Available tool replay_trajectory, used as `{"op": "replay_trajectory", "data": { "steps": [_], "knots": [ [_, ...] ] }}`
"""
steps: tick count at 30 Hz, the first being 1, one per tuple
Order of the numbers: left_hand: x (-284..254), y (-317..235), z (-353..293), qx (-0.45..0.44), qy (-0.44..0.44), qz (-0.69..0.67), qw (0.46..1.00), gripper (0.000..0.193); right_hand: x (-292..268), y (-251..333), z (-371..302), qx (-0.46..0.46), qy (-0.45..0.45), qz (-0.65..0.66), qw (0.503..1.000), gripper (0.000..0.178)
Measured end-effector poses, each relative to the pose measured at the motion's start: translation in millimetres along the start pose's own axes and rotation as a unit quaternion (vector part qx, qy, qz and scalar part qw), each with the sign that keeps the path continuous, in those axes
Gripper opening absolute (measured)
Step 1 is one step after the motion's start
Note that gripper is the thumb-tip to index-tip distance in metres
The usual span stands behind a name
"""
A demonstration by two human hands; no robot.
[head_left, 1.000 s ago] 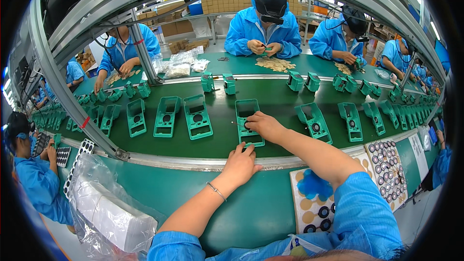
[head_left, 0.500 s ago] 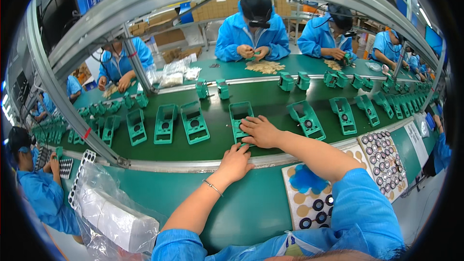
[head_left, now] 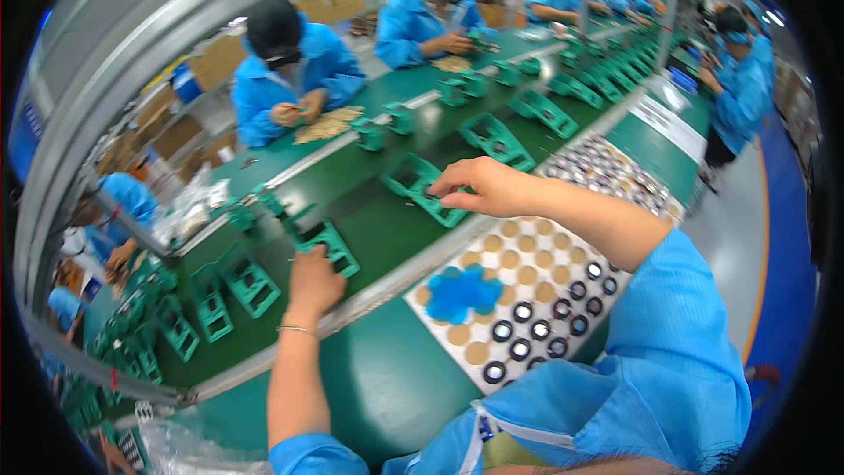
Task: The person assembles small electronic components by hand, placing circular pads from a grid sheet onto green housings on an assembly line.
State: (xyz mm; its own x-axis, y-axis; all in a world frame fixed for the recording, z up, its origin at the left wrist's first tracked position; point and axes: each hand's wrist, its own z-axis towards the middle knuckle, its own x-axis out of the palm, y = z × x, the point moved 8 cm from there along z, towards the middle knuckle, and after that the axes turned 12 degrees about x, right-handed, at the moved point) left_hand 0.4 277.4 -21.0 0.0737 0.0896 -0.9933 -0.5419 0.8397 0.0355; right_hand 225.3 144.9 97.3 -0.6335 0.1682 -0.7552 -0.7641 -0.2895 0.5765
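My left hand (head_left: 315, 283) is at the near end of a green plastic housing (head_left: 341, 251) on the dark green belt. Its fingers look curled over the housing's edge, partly hidden behind the back of the hand. To the right, my right hand (head_left: 485, 186) reaches over a second green frame (head_left: 406, 174). The thumb and fingers are bent together by a dark spot in that frame; what they pinch is too blurred to make out. The housings have a rectangular opening, and several show a dark round part.
More green housings (head_left: 249, 280) line the belt on both sides. A white board (head_left: 440, 334) with tan discs, black-rimmed round lenses and a blue blob lies below my right arm, beside a tray of round parts (head_left: 607, 167). Co-workers (head_left: 299, 70) sit across the belt beneath a metal frame.
The view has swung to the right. My hands, close together over one housing before, are now apart, each at a different housing. My right hand's spread fingers have curled.
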Motion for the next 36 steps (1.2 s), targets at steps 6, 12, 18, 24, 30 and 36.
{"op": "replay_trajectory", "data": {
  "steps": [6, 12, 18, 24, 30, 36],
  "knots": [
    [4, 2, 11, -0.012, -0.007, 0.02, 1.0, 0.029, 30, -15, -98, 0.126, 0.224, -0.142, 0.956, 0.012],
    [6, -2, -3, -0.034, 0.019, 0.016, 0.999, 0.027, 77, 20, -148, -0.004, 0.231, -0.265, 0.936, 0.013],
    [-49, -76, -28, 0.003, -0.163, -0.075, 0.984, 0.015, 90, 54, -164, -0.106, 0.158, -0.336, 0.922, 0.016],
    [-89, -178, -59, 0.161, -0.193, -0.125, 0.96, 0.016, 98, 46, -165, -0.117, 0.162, -0.382, 0.902, 0.016],
    [-107, -208, -81, 0.174, -0.201, -0.21, 0.941, 0.018, 58, 59, -152, -0.127, 0.065, -0.27, 0.952, 0.01],
    [-122, -244, -83, 0.207, -0.285, -0.198, 0.915, 0.025, 79, 4, -160, 0.361, 0.243, 0.455, 0.777, 0.01]
  ]
}}
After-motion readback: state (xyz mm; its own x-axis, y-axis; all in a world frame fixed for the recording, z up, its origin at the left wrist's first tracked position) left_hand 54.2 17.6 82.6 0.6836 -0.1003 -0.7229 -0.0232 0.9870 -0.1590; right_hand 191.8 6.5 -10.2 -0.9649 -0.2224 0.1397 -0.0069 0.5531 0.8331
